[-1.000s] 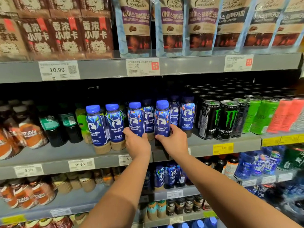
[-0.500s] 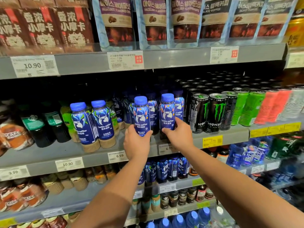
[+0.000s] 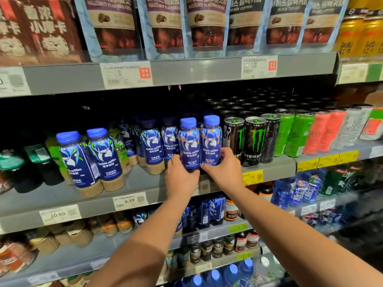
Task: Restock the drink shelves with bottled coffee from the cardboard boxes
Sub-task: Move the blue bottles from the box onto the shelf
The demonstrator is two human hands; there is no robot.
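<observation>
Both hands are working: left hand [image 3: 180,177] gripping one Luckin coffee bottle [image 3: 189,144], right hand [image 3: 224,169] gripping its neighbour [image 3: 211,140], both standing at the shelf [image 3: 62,198] front (Monster cans [image 3: 251,139] just right). Gaps left of the grip are waiting; boxes unseen.

Both bare forearms ran up from the lower frame edge, converging toward centre. Left arm entered at about 6 o'clock, angled toward 1 o'clock; right arm entered at about 4 o'clock, angled toward 11 o'clock. Left hand [image 3: 182,179] sat back-up, wrist straight, fingers wrapped forward around something held in front, thumb on its 9 o'clock side. Right hand [image 3: 224,169] sat just beside it at 3 o'clock, back-up, fingers curled in a like grip, thumb pointing toward 10 o'clock. The hands were nearly touching.
</observation>
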